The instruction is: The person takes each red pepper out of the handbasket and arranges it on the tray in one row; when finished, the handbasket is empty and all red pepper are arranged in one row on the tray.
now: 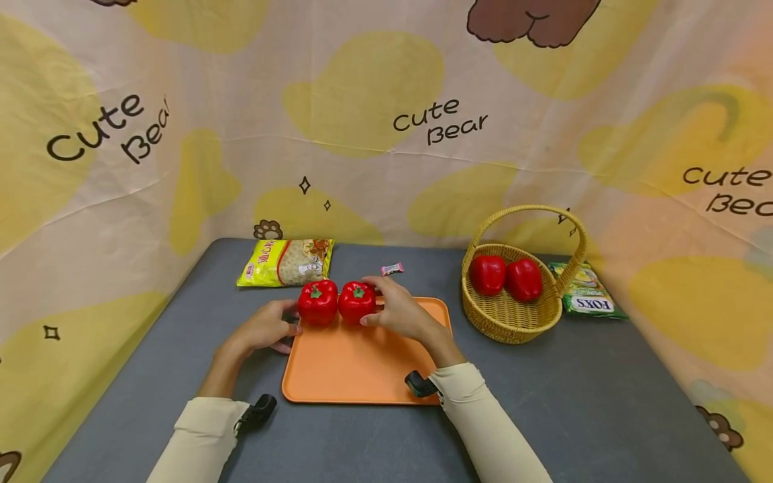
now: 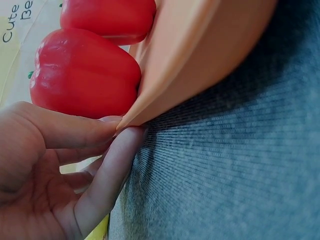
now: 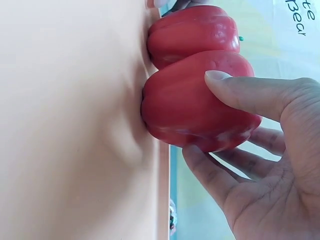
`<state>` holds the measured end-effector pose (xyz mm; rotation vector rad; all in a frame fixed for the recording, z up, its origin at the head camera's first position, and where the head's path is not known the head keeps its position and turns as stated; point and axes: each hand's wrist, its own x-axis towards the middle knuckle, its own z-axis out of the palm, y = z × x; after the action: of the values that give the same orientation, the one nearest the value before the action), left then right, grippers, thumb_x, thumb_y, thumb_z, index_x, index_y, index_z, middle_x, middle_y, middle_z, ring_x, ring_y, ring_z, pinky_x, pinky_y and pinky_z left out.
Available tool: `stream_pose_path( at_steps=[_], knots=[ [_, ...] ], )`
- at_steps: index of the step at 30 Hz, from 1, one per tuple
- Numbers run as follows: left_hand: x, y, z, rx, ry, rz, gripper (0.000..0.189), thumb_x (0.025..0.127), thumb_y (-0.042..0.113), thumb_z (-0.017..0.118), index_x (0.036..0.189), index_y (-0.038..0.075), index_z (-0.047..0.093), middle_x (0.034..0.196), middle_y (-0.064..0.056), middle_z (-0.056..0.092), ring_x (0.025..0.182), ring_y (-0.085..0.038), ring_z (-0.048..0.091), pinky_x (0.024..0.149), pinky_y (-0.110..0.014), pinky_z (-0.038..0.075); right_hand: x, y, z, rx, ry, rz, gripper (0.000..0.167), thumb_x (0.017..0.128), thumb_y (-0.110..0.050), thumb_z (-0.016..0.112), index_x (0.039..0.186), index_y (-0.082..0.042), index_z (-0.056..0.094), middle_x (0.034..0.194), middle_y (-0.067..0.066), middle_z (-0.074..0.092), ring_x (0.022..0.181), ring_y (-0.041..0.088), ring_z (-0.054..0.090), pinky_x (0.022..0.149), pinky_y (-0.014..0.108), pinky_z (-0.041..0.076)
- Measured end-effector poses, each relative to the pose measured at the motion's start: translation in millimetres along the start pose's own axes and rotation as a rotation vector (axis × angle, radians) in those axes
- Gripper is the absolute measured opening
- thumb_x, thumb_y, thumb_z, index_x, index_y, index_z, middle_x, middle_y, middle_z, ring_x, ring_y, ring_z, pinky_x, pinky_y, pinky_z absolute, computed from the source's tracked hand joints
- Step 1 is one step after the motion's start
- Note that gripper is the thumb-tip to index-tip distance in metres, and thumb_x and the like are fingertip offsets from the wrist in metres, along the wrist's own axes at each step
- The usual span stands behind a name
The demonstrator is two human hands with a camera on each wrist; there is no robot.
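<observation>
Two red bell peppers with green stems stand side by side at the far-left part of an orange tray [image 1: 362, 369]. My right hand [image 1: 398, 312] holds the right bell pepper [image 1: 356, 302], thumb on its near side and fingers around its far side, as the right wrist view shows. The left bell pepper [image 1: 317, 303] is beside my left hand [image 1: 266, 327]. In the left wrist view, the thumb and a finger of that hand pinch the tray rim [image 2: 131, 120] just below this pepper. Its other fingers are partly hidden.
A yellow wicker basket [image 1: 513, 329] with two more red peppers [image 1: 487, 275] stands right of the tray. Behind it lies a green FOX'S packet [image 1: 590, 292]. A yellow food bag [image 1: 286, 263] and a small pink wrapped candy [image 1: 392, 269] lie beyond the tray.
</observation>
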<state>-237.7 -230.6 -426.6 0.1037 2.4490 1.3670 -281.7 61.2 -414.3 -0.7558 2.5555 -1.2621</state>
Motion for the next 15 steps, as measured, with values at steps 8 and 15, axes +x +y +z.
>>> stream_pose_path(
  at_steps=[8,15],
  knots=[
    [-1.4,0.3,-1.0,0.004,-0.005,-0.003,0.062,0.096,0.003,0.066,0.151,-0.014,0.042,0.139,-0.033,0.054,0.098,-0.026,0.068,0.068,-0.041,0.067,1.0,-2.3,0.8,0.002,-0.004,0.015,0.082,0.086,-0.01,0.085,0.158,-0.01,0.046,0.151,0.011,0.058,0.138,0.032,0.057,0.113,0.049,0.053],
    [1.4,-0.6,-0.9,0.003,-0.006,-0.018,0.063,0.096,0.005,0.067,0.152,-0.012,0.042,0.142,-0.032,0.053,0.101,-0.027,0.067,0.069,-0.04,0.067,-0.2,-2.1,0.2,0.003,-0.01,0.019,0.082,0.087,-0.01,0.084,0.159,-0.01,0.045,0.153,0.011,0.057,0.139,0.032,0.056,0.114,0.049,0.052]
  ],
)
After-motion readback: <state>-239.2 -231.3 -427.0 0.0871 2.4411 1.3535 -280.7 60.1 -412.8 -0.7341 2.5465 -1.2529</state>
